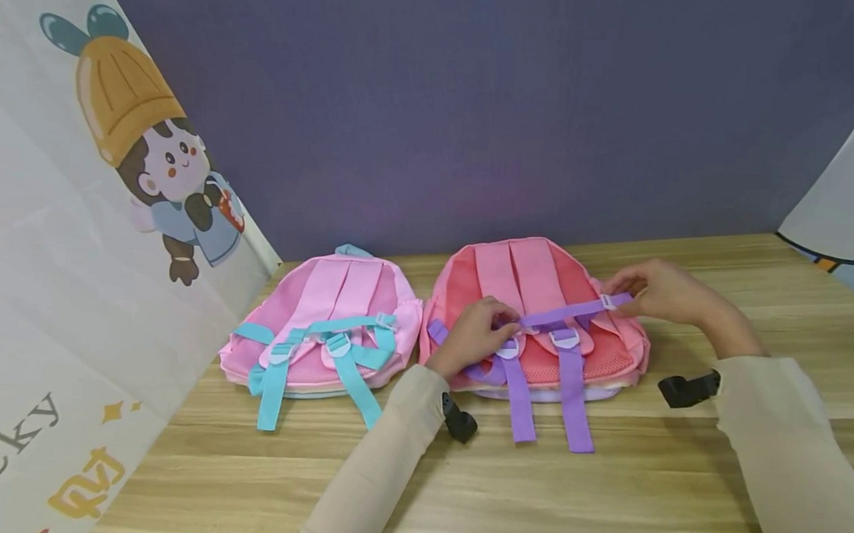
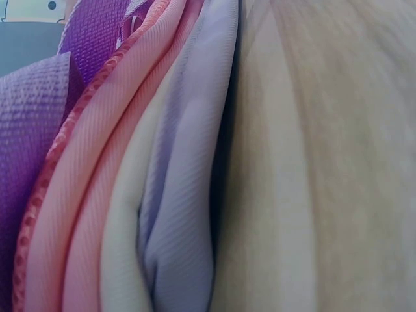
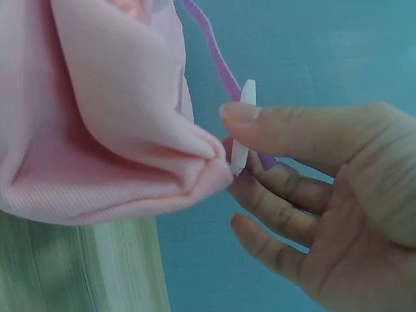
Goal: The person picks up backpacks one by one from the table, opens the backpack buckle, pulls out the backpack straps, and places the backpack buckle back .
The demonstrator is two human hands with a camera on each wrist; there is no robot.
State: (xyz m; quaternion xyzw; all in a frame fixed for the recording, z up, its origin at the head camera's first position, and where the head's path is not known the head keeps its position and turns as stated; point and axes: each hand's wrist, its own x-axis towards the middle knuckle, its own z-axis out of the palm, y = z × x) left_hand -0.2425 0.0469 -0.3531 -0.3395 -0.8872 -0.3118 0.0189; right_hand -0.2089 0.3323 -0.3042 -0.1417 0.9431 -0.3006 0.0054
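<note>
A coral-pink backpack (image 1: 533, 270) lies with its shoulder straps facing up. Across it stretches a purple strap (image 1: 567, 312), drawn fairly straight between the two hands. My right hand (image 1: 655, 290) is at the backpack's right side, and in the right wrist view its thumb and fingers pinch a white plastic buckle (image 3: 242, 153) on that strap. At the strap's other end, my left hand (image 1: 475, 335) has curled fingertips on the purple webbing over the left shoulder strap. Two purple strap tails (image 1: 573, 405) hang toward the front. The left wrist view shows the backpack's layered edge (image 2: 123, 162), with the left hand out of sight.
On the left lies a light-pink backpack (image 1: 320, 286) with turquoise straps (image 1: 352, 381), its side against the coral one. Both rest on a wood-grain table (image 1: 532, 498). A dark panel (image 1: 510, 112) rises behind, and a white printed sheet (image 1: 46, 245) borders the left.
</note>
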